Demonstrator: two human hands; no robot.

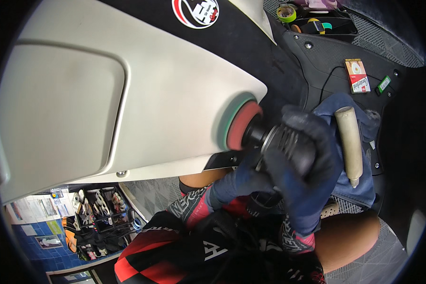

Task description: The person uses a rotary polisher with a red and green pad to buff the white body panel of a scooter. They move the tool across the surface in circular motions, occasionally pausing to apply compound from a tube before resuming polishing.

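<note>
A handheld power polisher [287, 145] is gripped in both hands, which wear dark blue gloves. My right hand [312, 142] wraps over its head, and my left hand [248, 177] closes on its body just behind the pad. The red and green foam pad [236, 120] rests against the white body panel [174, 99] of a vehicle, near the panel's pointed corner; its blurred rim suggests spinning. To the right, a pale squeeze bottle [350, 145] lies on a blue cloth [367, 188]. The hands hide part of the polisher's body.
The dark floorboard [330, 56] carries a cigarette pack [357, 76] and a small green item [384, 84]. An open black tray [340, 33] with tape [286, 13] and a watch [318, 26] stands at the top. A shoe rack [99, 209] is at lower left.
</note>
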